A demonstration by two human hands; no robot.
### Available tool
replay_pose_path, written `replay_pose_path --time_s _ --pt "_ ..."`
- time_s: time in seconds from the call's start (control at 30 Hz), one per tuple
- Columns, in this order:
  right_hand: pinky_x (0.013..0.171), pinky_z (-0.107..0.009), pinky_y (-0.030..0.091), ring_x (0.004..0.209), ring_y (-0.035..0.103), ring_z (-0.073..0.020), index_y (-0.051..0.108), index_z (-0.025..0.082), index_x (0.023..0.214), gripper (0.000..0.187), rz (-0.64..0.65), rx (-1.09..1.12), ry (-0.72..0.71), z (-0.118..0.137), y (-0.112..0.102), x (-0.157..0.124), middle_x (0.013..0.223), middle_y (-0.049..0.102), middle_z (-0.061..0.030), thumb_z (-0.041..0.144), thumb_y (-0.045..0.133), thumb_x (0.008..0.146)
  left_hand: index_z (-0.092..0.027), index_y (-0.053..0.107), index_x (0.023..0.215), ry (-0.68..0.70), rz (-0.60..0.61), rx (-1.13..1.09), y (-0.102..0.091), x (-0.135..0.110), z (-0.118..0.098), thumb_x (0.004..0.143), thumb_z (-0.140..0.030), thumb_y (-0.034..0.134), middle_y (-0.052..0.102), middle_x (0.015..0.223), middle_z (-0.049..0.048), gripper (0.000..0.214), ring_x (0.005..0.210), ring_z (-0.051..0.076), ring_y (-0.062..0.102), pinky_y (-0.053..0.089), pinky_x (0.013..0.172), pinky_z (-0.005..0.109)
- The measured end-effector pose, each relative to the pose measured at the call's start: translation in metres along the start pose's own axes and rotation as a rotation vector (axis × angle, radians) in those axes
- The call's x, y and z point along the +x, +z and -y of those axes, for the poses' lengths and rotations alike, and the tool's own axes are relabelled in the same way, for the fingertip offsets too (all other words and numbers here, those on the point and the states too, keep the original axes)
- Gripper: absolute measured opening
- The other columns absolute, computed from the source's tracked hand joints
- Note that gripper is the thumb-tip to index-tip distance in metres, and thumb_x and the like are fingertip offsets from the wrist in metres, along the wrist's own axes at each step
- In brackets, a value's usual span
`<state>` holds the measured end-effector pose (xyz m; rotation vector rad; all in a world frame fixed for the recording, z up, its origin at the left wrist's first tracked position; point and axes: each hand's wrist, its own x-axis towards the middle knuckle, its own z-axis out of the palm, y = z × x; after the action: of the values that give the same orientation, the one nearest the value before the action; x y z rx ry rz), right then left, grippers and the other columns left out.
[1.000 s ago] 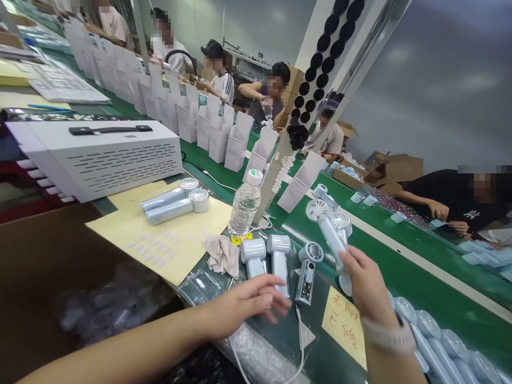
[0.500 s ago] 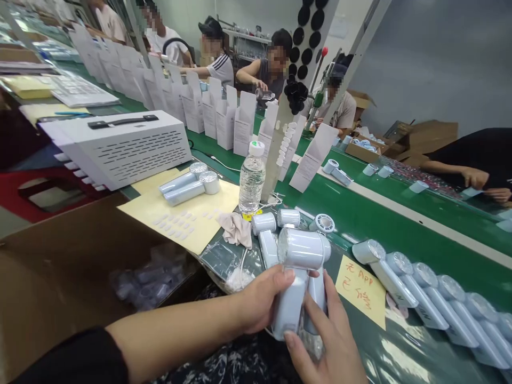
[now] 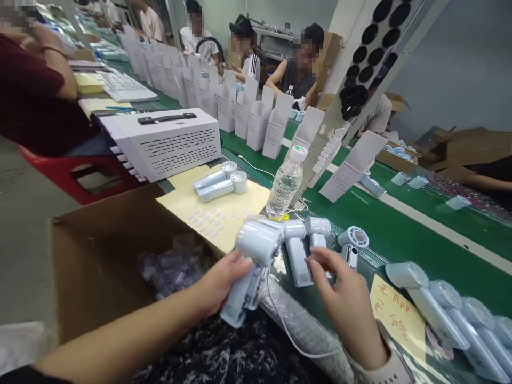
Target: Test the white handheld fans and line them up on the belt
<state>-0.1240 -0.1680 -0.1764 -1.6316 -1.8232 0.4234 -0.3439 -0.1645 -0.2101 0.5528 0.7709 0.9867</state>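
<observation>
In my left hand (image 3: 226, 280) is a light-blue handheld fan (image 3: 260, 242), its round head up and its handle gripped. Uneven parts show along the handle's right side, as if uncovered. My right hand (image 3: 340, 290) is apart from that fan, fingers loosely curved and thumb near the fingertips; nothing shows between them. It is close to the handle of a standing fan (image 3: 318, 228), and I cannot tell whether it touches it. Another fan (image 3: 298, 256) lies just left of it. To its right is a fan with a round grille (image 3: 356, 237).
A water bottle (image 3: 286, 181) stands beside a slanted post. A yellow sheet (image 3: 180, 200) bears two fans and small white pieces. A carton (image 3: 96, 256) with wrapped items is at left. Fans (image 3: 436, 304) line the right, beside a handwritten note (image 3: 396, 314). White boxes line the green conveyor (image 3: 424, 224).
My left hand has moved left with the fan and turned it. My right hand has come off that fan toward the others. The view has swung left, bringing in a seated person.
</observation>
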Motion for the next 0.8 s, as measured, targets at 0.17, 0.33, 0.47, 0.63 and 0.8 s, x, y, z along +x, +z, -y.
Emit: replay_pose_path --time_s 0.17,0.33,0.47,0.63,0.8 --pt "0.086 -0.032 0.053 0.099 0.068 -0.0216 0.069 0.015 0.104 0.025 0.179 -0.362 -0.312 0.033 0.049 0.054 0.105 0.074 -0.0108 0.010 0.048 0.092 -0.015 0.071 0.093 0.092 -0.235 -0.003 -0.030 -0.028 -0.013 0.052 -0.058 0.088 0.074 0.084 0.0064 0.062 0.072 0.017 0.064 0.051 0.063 0.024" --pt "0.060 -0.033 0.045 0.069 0.067 -0.0246 0.069 0.013 0.074 0.027 0.221 -0.499 -0.350 0.040 0.093 0.067 0.075 0.070 -0.0138 0.000 0.048 0.086 -0.014 0.069 0.091 0.038 -0.323 -0.117 -0.024 -0.042 -0.008 0.061 -0.058 0.083 0.074 0.087 0.0078 0.055 0.073 0.017 0.062 0.049 0.066 0.025" --pt "0.054 -0.030 0.038 0.062 0.062 -0.0206 0.065 0.017 0.072 0.029 0.144 -0.498 -0.370 0.030 0.084 0.062 0.074 0.066 -0.0097 0.012 0.046 0.093 -0.015 0.064 0.104 0.031 -0.222 -0.156 -0.015 -0.038 -0.013 0.056 -0.048 0.089 0.072 0.091 0.0068 0.062 0.076 0.018 0.061 0.048 0.067 0.026" --pt "0.064 -0.031 0.046 0.077 0.063 -0.0211 0.067 0.021 0.087 0.022 -0.070 -0.182 -0.267 0.036 0.037 0.049 0.087 0.068 -0.0062 0.030 0.049 0.096 -0.015 0.057 0.119 0.046 -0.159 0.044 -0.007 -0.023 -0.018 0.065 -0.040 0.084 0.066 0.102 0.0068 0.065 0.092 0.022 0.060 0.047 0.080 0.031" --pt "0.085 -0.038 0.049 0.111 0.058 -0.0257 0.069 0.025 0.087 0.015 -0.068 0.319 -0.265 0.057 0.025 0.028 0.117 0.058 -0.0065 0.036 0.061 0.092 -0.015 0.056 0.121 0.155 -0.066 0.394 0.007 -0.014 -0.011 0.073 -0.037 0.076 0.060 0.116 0.0112 0.057 0.111 0.031 0.054 0.042 0.098 0.043"
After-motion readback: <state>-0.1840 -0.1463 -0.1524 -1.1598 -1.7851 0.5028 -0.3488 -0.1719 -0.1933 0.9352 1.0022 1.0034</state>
